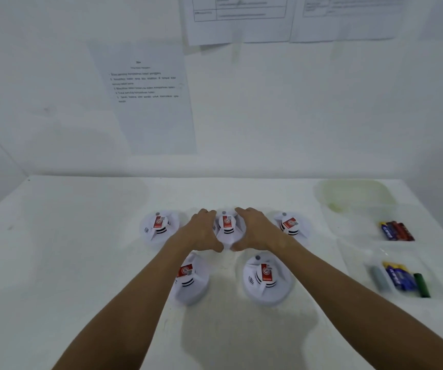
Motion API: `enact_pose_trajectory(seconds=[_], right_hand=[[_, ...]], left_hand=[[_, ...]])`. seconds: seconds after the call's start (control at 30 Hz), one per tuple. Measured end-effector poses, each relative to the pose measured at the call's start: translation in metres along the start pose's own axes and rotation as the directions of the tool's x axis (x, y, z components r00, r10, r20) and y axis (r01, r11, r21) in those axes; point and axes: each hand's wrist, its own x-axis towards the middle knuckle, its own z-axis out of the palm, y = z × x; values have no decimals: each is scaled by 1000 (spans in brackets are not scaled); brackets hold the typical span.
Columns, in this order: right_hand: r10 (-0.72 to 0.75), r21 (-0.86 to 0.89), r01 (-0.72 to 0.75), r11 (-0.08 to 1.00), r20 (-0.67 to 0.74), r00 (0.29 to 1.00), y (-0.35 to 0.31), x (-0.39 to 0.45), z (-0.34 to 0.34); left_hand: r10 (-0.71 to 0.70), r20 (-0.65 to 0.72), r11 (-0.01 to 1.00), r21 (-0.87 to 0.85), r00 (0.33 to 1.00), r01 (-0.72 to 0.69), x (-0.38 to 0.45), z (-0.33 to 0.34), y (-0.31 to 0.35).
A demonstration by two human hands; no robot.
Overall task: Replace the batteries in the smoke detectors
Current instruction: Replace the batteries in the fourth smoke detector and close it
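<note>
Middle back smoke detector (pixel 228 227) sits between both hands: left hand (pixel 201 231), right hand (pixel 255 231) cupping its sides, equally near, on bench (pixel 81 263).

Left forearm hides part of the near-left smoke detector (pixel 191 280). Both hands cover the sides of the middle far detector (pixel 228 227). Wall sheet (pixel 145 84) print too blurred to read; top sheets (pixel 239 17) cut off; battery (pixel 397 276) labels smeared.

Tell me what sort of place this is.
Probably a staged test or training station: five smoke detectors on a white table, sorted batteries in clear trays, printed instruction sheets on the wall.
</note>
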Motion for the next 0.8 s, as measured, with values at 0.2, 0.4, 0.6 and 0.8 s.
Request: enact_pose_trajectory(seconds=[0.2, 0.4, 0.6, 0.8], right_hand=[[-88, 49, 91, 995, -60, 994, 12, -27, -22], [-207, 119, 216, 969, -87, 975, 26, -92, -82], [-198, 240, 249, 938, -215, 956, 74, -149, -123], [-239, 444, 322, 836, -233, 942, 132, -203, -161]], left_hand=[[67, -91, 944, -317, 994, -93, -31, -11, 23], [146, -141, 866, -459, 979, -195, -62, -23, 88], [175, -258, 737, -606, 950, -300, -76, -7, 173], [283, -202, 792, -503, 938, -347, -69, 19, 233]])
